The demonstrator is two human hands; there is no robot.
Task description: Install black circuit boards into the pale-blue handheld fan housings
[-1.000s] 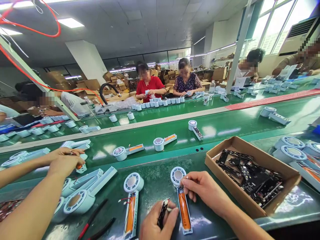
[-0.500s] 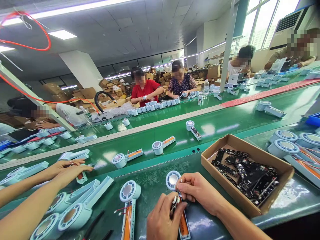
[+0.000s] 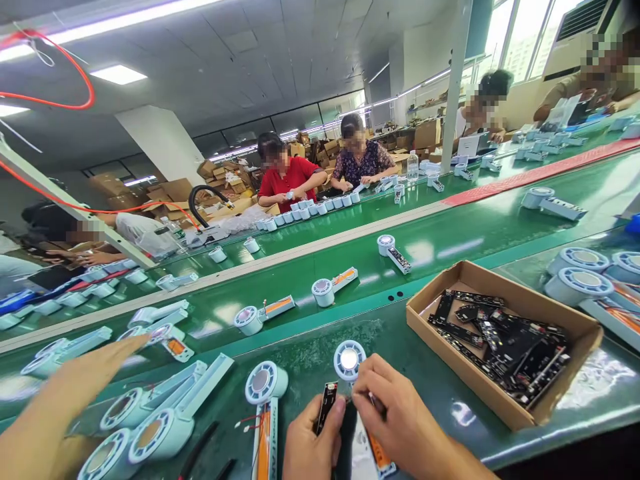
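Note:
Near the front edge of the bench, my left hand (image 3: 315, 437) pinches a narrow black circuit board (image 3: 327, 403), its top end upright above the thumb. Beside it my right hand (image 3: 400, 417) is closed over the neck of a light-blue handheld fan (image 3: 349, 361). What its fingers grip is hidden, with only a dark bit showing. The fan lies with its round head away from me, and an orange battery (image 3: 380, 455) shows in its handle under my right hand. Left of my hands lies another fan (image 3: 261, 385) with an orange battery and loose red wires.
A cardboard box (image 3: 505, 393) of black circuit boards stands to the right, with more fans (image 3: 579, 287) beyond it. A co-worker's arm (image 3: 70, 393) reaches in at left over several fans. Black-handled pliers or cutters (image 3: 197, 450) lie at front left. Fans sit along the green conveyor (image 3: 295, 327).
My left hand has drawn slightly left, with the board now turned upright in its fingers. My right hand has moved lower and right over the fan. The co-worker's hands have left a fan at left.

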